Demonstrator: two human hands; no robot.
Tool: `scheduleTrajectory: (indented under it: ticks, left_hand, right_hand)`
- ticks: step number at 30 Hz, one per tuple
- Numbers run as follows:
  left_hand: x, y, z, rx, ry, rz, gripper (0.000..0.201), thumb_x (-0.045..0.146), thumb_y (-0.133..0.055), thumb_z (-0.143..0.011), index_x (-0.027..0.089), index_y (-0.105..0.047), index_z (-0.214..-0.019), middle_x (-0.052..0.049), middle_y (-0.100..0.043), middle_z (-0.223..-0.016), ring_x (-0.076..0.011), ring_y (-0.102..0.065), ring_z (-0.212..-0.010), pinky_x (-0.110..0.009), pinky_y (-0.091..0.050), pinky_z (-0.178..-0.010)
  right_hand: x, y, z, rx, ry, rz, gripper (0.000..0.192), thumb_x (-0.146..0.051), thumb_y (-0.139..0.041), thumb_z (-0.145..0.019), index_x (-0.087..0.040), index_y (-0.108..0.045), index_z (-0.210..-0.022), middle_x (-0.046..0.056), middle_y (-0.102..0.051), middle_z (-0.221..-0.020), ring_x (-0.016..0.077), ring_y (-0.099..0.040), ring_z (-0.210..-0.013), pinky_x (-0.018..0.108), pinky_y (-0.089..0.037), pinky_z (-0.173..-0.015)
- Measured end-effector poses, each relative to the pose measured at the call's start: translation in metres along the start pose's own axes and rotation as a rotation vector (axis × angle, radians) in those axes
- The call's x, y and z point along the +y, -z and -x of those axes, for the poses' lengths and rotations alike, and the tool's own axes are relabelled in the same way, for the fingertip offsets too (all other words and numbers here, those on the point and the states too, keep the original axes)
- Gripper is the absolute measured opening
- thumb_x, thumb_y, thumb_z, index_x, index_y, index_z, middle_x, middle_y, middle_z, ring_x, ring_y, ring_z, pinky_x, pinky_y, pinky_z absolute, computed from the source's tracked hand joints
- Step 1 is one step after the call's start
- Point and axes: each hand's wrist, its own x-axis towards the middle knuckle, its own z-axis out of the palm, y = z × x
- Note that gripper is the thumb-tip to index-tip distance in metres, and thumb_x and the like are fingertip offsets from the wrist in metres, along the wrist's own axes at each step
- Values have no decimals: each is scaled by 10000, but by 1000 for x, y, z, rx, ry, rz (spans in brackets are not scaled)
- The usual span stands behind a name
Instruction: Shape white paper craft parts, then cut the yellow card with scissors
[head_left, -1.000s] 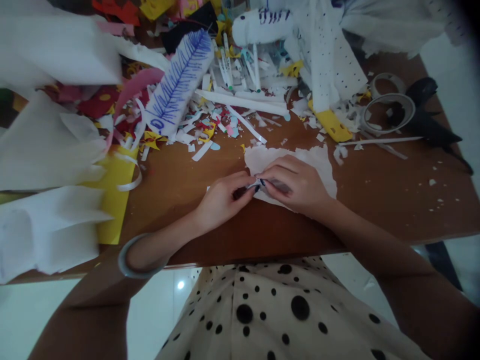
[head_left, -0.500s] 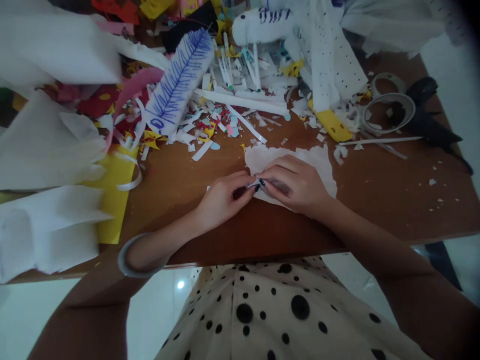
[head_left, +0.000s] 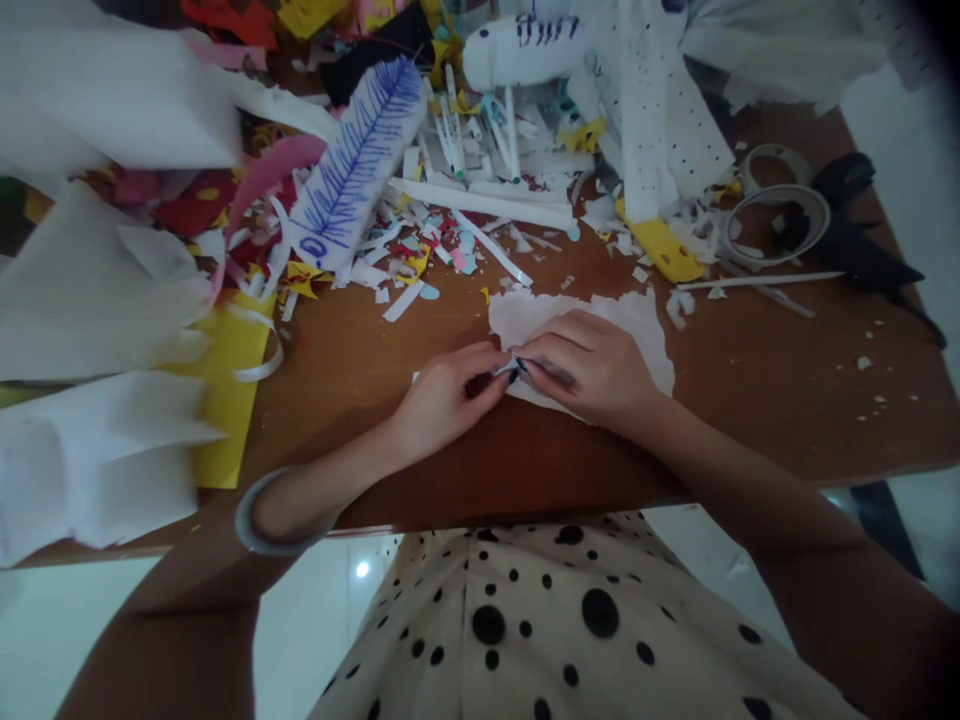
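Observation:
Close to the table's front edge, my left hand (head_left: 450, 395) and my right hand (head_left: 596, 368) meet fingertip to fingertip. Both pinch a small piece of white paper (head_left: 505, 367), mostly hidden by the fingers and thumbs. Under my right hand lies a larger sheet of white paper (head_left: 649, 345) with ragged, torn edges. A tiny white scrap pokes out beside the back of my left hand.
Paper scraps (head_left: 465, 245) litter the back of the wooden table (head_left: 337, 350). A white paper shape with blue pen lines (head_left: 360, 160) lies among them. At right are tape rolls (head_left: 780, 228) and a black object (head_left: 855, 240); at left, white sheets (head_left: 97, 290) over yellow paper (head_left: 236, 400).
Almost nothing differs. The fingertips of my right hand have shifted very slightly at the pinched paper; both hands stay in the same place.

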Motion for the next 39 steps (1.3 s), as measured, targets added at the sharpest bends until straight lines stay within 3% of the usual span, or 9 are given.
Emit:
scheduleTrajectory:
  ticks: [10,15,21,26,29,33,35,39]
  left_hand:
    - [-1,0,0,-19,16,7,234,207,-498,-907,205,-662,-1074,-8,-609,-847,-115,-559,-754,-210,-413,-671]
    - [0,0,-1,-27,58,71,256,236,-506,-903,200,-652,-1110,-19,-640,-886,-108,-558,-714,-204,-424,-638]
    - [1,2,2,9,103,85,394,245,-505,-892,215,-530,-1284,31,-574,-727,-75,-501,-573,-180,-411,-557]
    - [9,9,4,67,69,-67,678,193,-545,-826,198,-277,-1449,39,-590,-761,-72,-482,-563,-178,-392,-540]
    - [10,10,3,86,59,10,629,179,-527,-833,192,-305,-1421,50,-564,-706,-72,-478,-558,-182,-397,-547]
    - [7,10,-1,95,104,192,514,168,-512,-847,189,-393,-1347,71,-508,-619,-64,-472,-513,-186,-399,-535]
    - [5,9,-3,101,133,282,484,160,-515,-843,183,-414,-1315,84,-481,-587,-57,-462,-481,-182,-392,-517]
    - [2,7,-5,104,185,375,495,140,-517,-813,179,-414,-1296,97,-455,-565,-56,-461,-457,-180,-396,-505]
  right_hand:
    - [10,4,-3,68,-51,113,182,-215,-478,-910,-200,-654,-863,42,-677,-832,168,-592,-781,289,-466,-742]
    - [38,15,-3,153,-304,198,204,-248,-473,-914,-223,-674,-930,45,-674,-886,176,-613,-847,296,-468,-763]
    - [75,32,5,180,-594,447,309,-201,-447,-923,-257,-678,-1121,54,-710,-1021,224,-604,-958,357,-431,-806]
    - [80,39,5,252,-731,450,139,-316,-524,-894,-249,-633,-949,55,-696,-881,231,-616,-835,380,-439,-741]
    - [68,33,1,241,-603,278,177,-361,-516,-901,-251,-574,-1027,31,-655,-804,205,-607,-718,358,-449,-669]
    - [30,17,-1,-21,-190,95,387,-524,-574,-845,-185,-549,-1032,67,-622,-852,225,-582,-785,355,-449,-678]
    - [7,9,0,-67,-17,87,508,-606,-609,-784,-155,-540,-1007,106,-613,-931,252,-560,-868,372,-445,-735]
    - [-16,3,3,-192,108,208,291,-386,-570,-874,-139,-545,-1026,132,-607,-1019,267,-524,-932,371,-400,-764]
